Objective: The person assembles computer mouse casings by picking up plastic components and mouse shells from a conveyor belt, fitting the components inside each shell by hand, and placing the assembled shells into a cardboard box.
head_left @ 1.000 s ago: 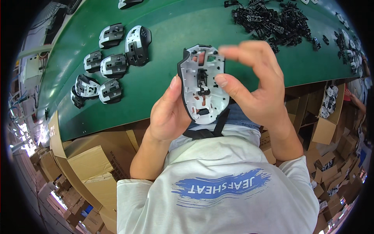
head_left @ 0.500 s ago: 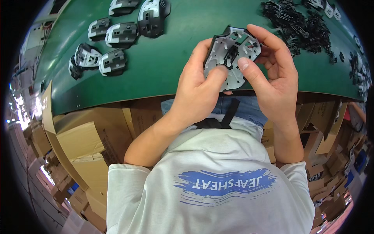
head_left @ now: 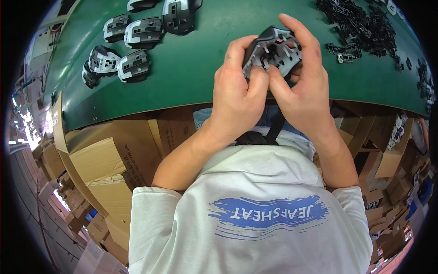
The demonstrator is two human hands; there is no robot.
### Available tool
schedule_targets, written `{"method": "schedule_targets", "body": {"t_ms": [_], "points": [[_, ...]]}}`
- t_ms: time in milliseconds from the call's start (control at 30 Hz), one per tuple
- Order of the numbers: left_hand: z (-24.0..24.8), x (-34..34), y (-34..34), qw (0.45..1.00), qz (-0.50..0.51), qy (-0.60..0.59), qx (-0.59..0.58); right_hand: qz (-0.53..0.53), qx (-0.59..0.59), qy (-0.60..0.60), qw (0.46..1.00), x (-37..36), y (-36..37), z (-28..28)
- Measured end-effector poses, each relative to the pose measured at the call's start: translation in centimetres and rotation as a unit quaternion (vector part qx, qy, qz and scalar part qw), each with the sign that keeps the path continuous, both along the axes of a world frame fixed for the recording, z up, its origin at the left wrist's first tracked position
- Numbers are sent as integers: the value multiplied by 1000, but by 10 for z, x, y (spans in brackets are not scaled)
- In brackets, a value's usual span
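Grey-and-black plastic mouse shell (head_left: 273,48), inner side up, clamped between both hands above the near edge of the green table (head_left: 200,77). Left hand (head_left: 237,98) closed round the shell's left side, thumb pressed on its lower face. Right hand (head_left: 303,91) closed round the right side, forefinger hooked over the top edge, thumb tip touching the left thumb.

Matching grey-and-black shells (head_left: 132,45), grouped at far left of the table, well apart from the hands. Heap of small black plastic parts (head_left: 360,27), far right of the table.

White T-shirt (head_left: 255,219) with a blue brushstroke print across the chest, below the forearms. Brown cardboard boxes (head_left: 105,169), flaps open, stacked under the table at left and right.
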State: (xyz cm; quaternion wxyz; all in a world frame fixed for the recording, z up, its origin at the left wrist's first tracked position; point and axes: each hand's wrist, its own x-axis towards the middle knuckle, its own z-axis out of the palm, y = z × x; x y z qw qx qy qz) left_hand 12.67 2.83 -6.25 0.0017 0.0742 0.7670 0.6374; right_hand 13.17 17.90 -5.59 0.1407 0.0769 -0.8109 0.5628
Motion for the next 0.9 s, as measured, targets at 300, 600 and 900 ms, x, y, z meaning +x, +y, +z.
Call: {"method": "schedule_targets", "body": {"t_ms": [300, 600, 900], "points": [[10, -12, -6, 994, -32, -105, 21, 26, 45, -6, 999, -8, 6, 6], [121, 58, -150, 963, 247, -18, 103, 13, 425, 16, 905, -21, 108, 38], [222, 231, -553, 752, 621, -102, -195, 38, 377, 103, 920, -69, 111, 32]]}}
